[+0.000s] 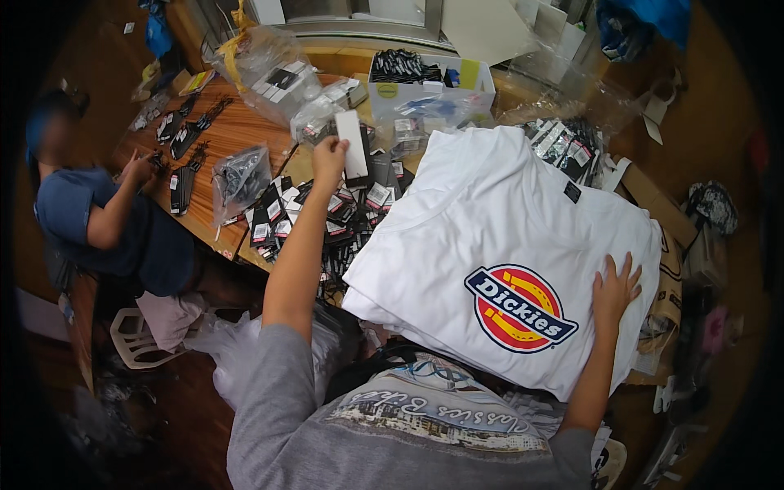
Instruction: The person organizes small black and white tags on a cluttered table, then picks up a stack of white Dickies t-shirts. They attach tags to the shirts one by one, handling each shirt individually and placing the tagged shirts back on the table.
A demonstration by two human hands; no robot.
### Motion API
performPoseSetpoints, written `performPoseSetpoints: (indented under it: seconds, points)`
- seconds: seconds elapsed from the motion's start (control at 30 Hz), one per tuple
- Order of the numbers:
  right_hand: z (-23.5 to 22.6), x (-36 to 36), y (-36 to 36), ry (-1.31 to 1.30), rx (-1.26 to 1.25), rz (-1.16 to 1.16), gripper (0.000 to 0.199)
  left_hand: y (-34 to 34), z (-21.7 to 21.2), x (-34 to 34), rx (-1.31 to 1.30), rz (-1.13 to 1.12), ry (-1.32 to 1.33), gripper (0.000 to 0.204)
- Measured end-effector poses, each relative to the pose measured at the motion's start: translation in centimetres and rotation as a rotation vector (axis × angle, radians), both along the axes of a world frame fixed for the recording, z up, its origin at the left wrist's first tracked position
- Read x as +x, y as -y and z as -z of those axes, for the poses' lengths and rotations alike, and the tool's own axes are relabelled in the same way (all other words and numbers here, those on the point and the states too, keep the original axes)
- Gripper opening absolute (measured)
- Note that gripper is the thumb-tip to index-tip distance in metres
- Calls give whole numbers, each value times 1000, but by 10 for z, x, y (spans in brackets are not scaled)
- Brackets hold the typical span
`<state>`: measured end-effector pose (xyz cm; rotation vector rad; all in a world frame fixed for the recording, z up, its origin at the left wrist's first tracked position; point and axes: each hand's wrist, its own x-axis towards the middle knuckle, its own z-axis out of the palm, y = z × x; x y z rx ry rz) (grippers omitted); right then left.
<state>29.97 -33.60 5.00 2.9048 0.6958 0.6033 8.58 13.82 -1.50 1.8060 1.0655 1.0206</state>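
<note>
Head — left hand, card partly covered

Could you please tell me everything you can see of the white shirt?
The white shirt looks like soft, lightly creased fabric, lying front up, right of piled tags. A round red, yellow and dark blue emblem is printed on it; a small dark label shows at what seems the neckline. The right hand, spread open, rests on it.

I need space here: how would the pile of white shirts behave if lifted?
The white shirts would probably sag and fold, since the cloth drapes in soft creases. The pile looks thick, so it may feel heavy lifted whole. Layers might slide apart, as no band shows around them.
</note>
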Motion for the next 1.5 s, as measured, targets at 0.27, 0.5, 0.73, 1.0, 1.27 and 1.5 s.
performPoseSetpoints:
  seconds: [0.27,0.5,0.73,1.0,1.27,1.5]
  points:
    - [-25,-62,-171,-999,810,-965,36,45,-79,4,-382,196,459,20]
    - [6,-97,-259,-1933,1030,-966,33,80,-110,2,-278,140,747,20]
    - [-27,-59,-183,-1564,802,-807,14,68,-76,-21,-194,54,580,18]
    - [-14,-7,-83,-1324,1106,-470,12,107,-41,3,-480,200,462,31]
    - [-8,34,-15,-972,1816,-302,6,145,-80,57,411,412,-500,29]
    - [-33,56,39,-1013,2296,-684,2,203,-62,209,545,895,-182,11]
